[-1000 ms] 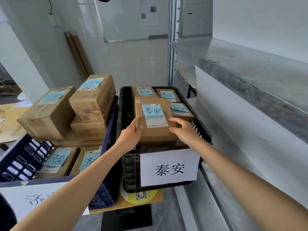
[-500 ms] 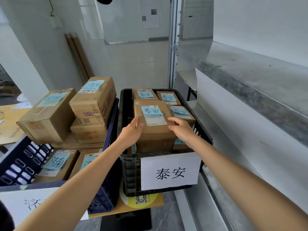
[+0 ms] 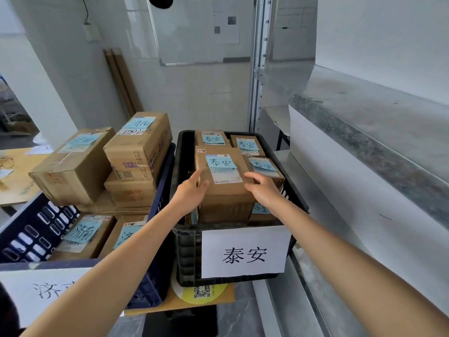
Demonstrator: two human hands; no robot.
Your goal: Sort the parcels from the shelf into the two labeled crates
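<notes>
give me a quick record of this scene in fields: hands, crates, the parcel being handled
left hand: grips the left edge of the top parcel
right hand: grips its right edge
parcel label: 泰安 on a blue note
black crate: sign reads 泰安; top parcel is inside, above other 泰安 parcels
blue crate: on the left, piled with 济南 parcels

Head view, down onto black crate (image 3: 188,254)
</notes>
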